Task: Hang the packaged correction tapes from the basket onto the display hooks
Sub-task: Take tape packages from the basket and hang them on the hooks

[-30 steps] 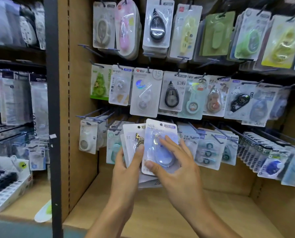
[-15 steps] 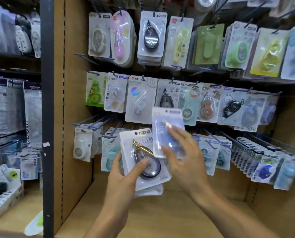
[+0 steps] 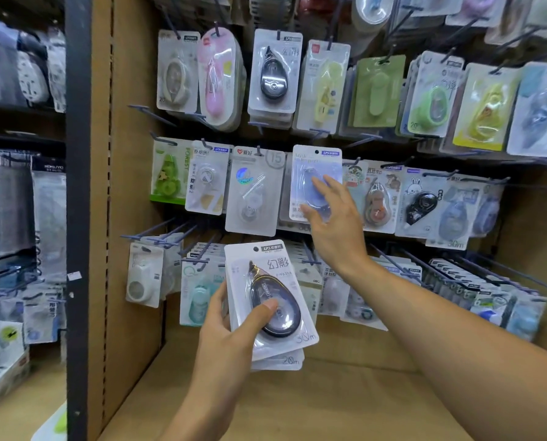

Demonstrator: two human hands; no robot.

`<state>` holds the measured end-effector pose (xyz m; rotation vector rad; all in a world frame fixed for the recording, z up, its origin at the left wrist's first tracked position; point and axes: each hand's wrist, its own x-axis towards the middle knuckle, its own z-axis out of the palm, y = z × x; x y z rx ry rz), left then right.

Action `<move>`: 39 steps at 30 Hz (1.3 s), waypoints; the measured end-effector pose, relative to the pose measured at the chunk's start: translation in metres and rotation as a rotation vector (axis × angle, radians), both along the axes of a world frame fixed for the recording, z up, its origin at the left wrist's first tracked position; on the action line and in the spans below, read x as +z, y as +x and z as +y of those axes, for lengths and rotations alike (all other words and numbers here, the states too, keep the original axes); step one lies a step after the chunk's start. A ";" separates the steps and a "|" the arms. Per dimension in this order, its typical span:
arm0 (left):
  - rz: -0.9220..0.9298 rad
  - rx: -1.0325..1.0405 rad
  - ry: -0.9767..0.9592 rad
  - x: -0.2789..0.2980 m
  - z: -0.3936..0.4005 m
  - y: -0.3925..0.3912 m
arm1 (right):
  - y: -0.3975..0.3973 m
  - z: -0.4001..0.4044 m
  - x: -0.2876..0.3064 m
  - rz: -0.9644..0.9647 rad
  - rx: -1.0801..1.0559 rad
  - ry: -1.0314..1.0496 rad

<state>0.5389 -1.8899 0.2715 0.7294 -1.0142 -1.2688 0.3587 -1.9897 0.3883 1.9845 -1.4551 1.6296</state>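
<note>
My right hand (image 3: 332,227) pinches a packaged correction tape with a pale blue body (image 3: 313,173) and holds it up against the middle row of display hooks (image 3: 167,142), in front of the packs hanging there. Lower down, my left hand (image 3: 231,338) grips a small stack of packaged tapes; the top pack (image 3: 266,297) shows a dark teardrop tape, with my thumb across it. The basket is out of sight.
Three rows of hung correction tape packs cover the cardboard back wall. Bare hook ends (image 3: 151,232) stick out at the left of the lower row. A wooden shelf board (image 3: 329,405) lies below. A dark upright post (image 3: 76,218) divides this bay from shelves at left.
My right hand lifted the pale blue pack off the stack and raised it to the middle row. My left hand stayed low with the stack, its dark tape pack now uncovered.
</note>
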 end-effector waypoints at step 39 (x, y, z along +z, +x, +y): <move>0.050 0.136 -0.034 0.003 0.003 0.018 | 0.076 0.112 -0.112 -0.002 0.344 0.272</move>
